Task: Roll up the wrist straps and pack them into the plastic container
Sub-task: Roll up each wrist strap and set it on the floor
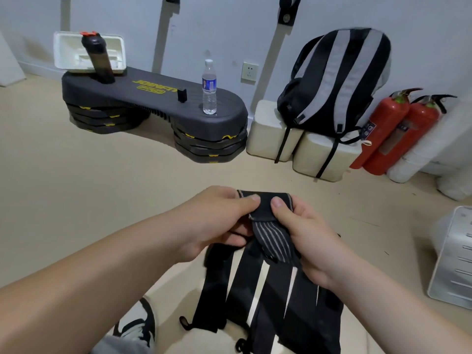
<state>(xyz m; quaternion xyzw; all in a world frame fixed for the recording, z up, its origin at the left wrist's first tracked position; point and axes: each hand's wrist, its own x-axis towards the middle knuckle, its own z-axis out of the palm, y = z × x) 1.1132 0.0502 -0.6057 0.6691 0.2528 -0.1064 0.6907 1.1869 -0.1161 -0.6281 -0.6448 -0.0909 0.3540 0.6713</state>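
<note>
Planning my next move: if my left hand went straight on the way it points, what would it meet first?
The left hand pinches the wrist strap, so that comes first; just beyond, probably the right hand.

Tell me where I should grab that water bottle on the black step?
Probably take the water bottle round its middle, at the blue label, coming from the front. It stands upright with its cap on, the wall is behind it, and a small black block sits beside it.
</note>
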